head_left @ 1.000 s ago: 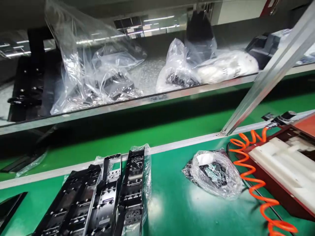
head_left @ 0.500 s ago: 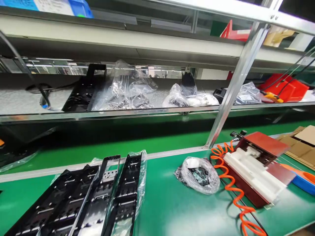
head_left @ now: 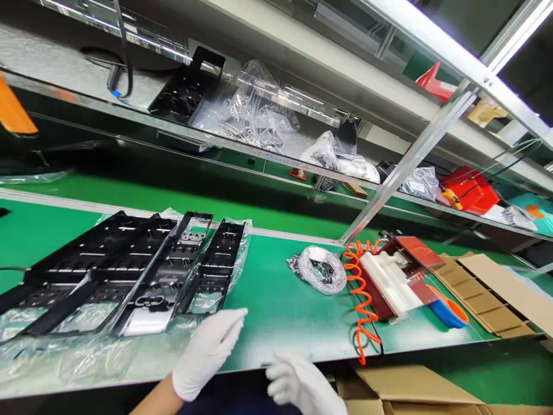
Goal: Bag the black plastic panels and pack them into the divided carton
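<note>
My left hand (head_left: pixel 211 349), in a white glove, is over the front edge of the green bench. Its fingers stretch out to the right, with nothing seen in them. Just left of it lies a row of black plastic frames (head_left: pixel 149 271), partly wrapped in clear film; the nearest narrow frame (head_left: pixel 220 256) stops close to the fingers. My right hand (head_left: pixel 305 383), also gloved in white, hangs at the bench edge with its fingers loosely bent and apart. No held thing shows in it; the lower part of this hand is cut off by the picture.
On the green bench (head_left: pixel 268 311) lie an open bag of small dark parts (head_left: pixel 322 271), a coiled orange air hose (head_left: pixel 363 297), a red and white fixture (head_left: pixel 393 282) and a blue-orange tape roll (head_left: pixel 449 308). Cardboard dividers (head_left: pixel 479 294) lie right; a cardboard box (head_left: pixel 415 386) stands below.
Both gloved hands have come into view at the bottom. The camera has tilted and turned down, so the bench's front edge and the box below now show.
</note>
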`<state>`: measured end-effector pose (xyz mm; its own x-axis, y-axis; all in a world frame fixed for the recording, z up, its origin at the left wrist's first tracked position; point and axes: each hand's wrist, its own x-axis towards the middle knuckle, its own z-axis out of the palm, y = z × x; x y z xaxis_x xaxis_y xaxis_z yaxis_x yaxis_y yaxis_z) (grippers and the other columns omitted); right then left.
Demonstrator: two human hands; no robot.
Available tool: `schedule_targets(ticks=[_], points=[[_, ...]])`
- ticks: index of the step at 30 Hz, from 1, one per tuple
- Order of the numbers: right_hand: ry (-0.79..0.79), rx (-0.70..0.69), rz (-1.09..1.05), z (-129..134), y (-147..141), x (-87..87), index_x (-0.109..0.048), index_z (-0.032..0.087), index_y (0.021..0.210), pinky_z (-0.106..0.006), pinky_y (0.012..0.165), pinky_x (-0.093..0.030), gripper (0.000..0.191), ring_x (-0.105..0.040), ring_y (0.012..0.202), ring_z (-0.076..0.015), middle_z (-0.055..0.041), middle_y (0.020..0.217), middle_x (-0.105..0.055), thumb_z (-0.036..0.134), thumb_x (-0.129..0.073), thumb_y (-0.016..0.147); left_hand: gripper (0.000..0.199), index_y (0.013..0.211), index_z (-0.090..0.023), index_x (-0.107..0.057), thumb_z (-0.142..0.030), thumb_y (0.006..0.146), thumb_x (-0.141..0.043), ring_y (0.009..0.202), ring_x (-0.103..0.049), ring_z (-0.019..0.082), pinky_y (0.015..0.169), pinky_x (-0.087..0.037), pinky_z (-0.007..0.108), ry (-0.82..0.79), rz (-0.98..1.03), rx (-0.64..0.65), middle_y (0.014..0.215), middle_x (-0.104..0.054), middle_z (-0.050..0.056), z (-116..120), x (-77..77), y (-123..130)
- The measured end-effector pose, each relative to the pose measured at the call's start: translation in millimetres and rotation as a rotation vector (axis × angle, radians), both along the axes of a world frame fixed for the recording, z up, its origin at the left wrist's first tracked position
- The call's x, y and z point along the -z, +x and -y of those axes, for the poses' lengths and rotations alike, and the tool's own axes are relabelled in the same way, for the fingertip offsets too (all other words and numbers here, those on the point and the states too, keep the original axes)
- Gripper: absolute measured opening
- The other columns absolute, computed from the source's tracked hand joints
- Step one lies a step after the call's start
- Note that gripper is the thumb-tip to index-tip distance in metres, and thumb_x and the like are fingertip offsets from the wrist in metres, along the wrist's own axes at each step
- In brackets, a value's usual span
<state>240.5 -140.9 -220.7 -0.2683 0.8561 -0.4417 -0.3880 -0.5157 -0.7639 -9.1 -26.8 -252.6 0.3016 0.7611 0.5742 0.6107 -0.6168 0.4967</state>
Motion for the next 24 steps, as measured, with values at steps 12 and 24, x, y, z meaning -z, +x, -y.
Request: schedule_targets(ticks=[12,24], points=[[-0.030,0.002,-0.207,-103.0,-134.4,31.2,-0.054,0.024,0.135,-0.027,0.063,-0.050,0.070,-0.070,0.081,-0.0183,-0.0075,0.104,-0.073,0.050,-0.084,0.077,0.044,0.114,-0.019,-0.075,-0.001,0.092,-0.043,0.088,-0.075,0.028,0.099,-0.053,0.050,-0.203,-0.794,0.005,0.085,-0.077,0.010,-17.0,-49.2,-49.8],[0.031,0.083,0.055,-120.2,-57.1,15.6,-0.064,0.016,0.085,-0.018,0.033,-0.033,0.052,-0.047,0.039,-0.0091,0.0029,0.054,-0.056,0.063,-0.079,0.067,0.032,0.099,-0.012,-0.074,0.000,0.091,-0.045,0.080,-0.074,0.028,0.086,-0.059,0.046,-0.026,-0.765,0.192,0.083,-0.076,0.011,-0.2,-80.3,54.6]])
